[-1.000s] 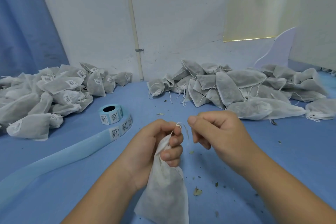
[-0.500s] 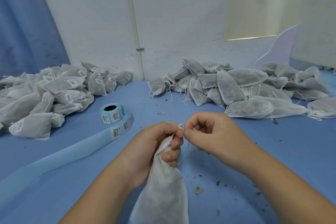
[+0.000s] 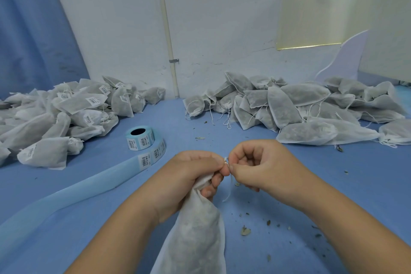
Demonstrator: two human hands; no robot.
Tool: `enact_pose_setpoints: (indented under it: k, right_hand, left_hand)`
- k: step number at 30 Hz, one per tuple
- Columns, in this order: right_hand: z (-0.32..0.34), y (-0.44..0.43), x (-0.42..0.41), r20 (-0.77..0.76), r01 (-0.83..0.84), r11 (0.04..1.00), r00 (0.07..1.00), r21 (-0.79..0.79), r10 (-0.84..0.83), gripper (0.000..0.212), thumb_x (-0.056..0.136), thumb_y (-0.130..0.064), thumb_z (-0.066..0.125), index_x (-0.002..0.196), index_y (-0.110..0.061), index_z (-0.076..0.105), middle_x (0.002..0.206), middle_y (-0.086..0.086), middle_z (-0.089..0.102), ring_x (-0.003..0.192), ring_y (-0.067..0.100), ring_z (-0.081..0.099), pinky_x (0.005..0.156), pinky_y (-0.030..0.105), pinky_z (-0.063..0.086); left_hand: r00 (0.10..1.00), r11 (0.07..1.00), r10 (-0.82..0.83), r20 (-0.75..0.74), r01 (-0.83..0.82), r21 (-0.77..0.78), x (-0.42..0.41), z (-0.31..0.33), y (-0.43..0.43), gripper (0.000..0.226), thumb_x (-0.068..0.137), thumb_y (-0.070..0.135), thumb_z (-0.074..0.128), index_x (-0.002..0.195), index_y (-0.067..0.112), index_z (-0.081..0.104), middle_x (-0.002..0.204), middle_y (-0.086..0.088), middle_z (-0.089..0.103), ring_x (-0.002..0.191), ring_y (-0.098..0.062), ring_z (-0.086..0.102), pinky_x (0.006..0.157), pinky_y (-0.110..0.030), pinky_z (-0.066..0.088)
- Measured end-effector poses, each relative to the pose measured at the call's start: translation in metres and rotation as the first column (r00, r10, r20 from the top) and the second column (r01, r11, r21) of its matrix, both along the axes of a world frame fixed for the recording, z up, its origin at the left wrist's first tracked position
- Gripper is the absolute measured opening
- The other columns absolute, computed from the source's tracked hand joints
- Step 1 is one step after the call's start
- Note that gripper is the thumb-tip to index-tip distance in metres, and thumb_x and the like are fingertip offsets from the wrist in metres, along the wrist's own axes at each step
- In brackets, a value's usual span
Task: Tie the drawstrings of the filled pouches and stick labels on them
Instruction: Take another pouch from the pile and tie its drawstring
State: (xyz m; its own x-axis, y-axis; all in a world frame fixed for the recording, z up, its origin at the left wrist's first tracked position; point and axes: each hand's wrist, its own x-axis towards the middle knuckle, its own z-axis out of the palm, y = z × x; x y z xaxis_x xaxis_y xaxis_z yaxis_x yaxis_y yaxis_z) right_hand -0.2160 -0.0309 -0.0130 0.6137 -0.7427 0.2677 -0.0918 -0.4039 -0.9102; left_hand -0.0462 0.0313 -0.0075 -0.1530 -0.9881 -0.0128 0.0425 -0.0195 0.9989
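My left hand grips the gathered neck of a white filled pouch, which hangs down toward the bottom edge. A loop of the white drawstring wraps my left forefinger tip. My right hand pinches the drawstring right beside that finger; loose string ends dangle below. A blue roll of barcode labels stands at the left centre, its backing strip trailing toward the lower left.
A heap of labelled pouches lies at the left. An unlabelled pile with loose strings lies at the right against the white wall. Dried leaf crumbs are scattered on the blue table surface.
My right hand has closed in from the right until its fingertips meet my left forefinger at the drawstring loop. The pouch stays hanging in my left hand.
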Motion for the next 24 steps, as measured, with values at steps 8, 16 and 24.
enact_pose_setpoints:
  k: [8, 16, 24]
  right_hand:
    - [-0.0013, -0.0007, -0.0005, -0.054, -0.021, 1.0, 0.998, -0.008, 0.02, 0.006, 0.067, -0.02, 0.061, 0.068, -0.017, 0.066, 0.059, 0.003, 0.042, 0.055, 0.016, 0.036, 0.049, 0.024, 0.033]
    - [0.0005, -0.0015, -0.002, 0.009, -0.04, 0.999, 0.999, 0.002, 0.04, 0.022, 0.079, -0.005, 0.064, 0.065, -0.021, 0.067, 0.056, -0.001, 0.044, 0.052, 0.011, 0.04, 0.049, 0.022, 0.037]
    - [0.0029, -0.0009, -0.0022, 0.02, -0.004, 1.0, 1.0, -0.017, 0.005, 0.015, 0.084, -0.012, 0.066, 0.087, -0.026, 0.066, 0.085, -0.01, 0.068, 0.061, 0.012, 0.062, 0.053, 0.018, 0.043]
  left_hand:
    - [1.0, 1.0, 0.003, -0.003, -0.003, 0.03, 0.0018, 0.0011, -0.0004, 0.015, 0.075, 0.018, 0.062, 0.065, 0.009, 0.07, 0.059, -0.006, 0.054, 0.044, -0.014, 0.048, 0.05, -0.023, 0.041]
    - [0.998, 0.998, 0.054, -0.022, -0.053, 0.033, 0.0015, -0.0004, -0.0015, 0.006, 0.07, 0.015, 0.067, 0.068, 0.009, 0.067, 0.063, -0.004, 0.053, 0.041, -0.015, 0.047, 0.048, -0.024, 0.036]
    - [0.995, 0.999, -0.021, -0.096, 0.025, 0.046, 0.0014, -0.0004, -0.0007, 0.013, 0.076, 0.017, 0.06, 0.067, 0.009, 0.066, 0.07, -0.007, 0.051, 0.045, -0.016, 0.047, 0.05, -0.026, 0.037]
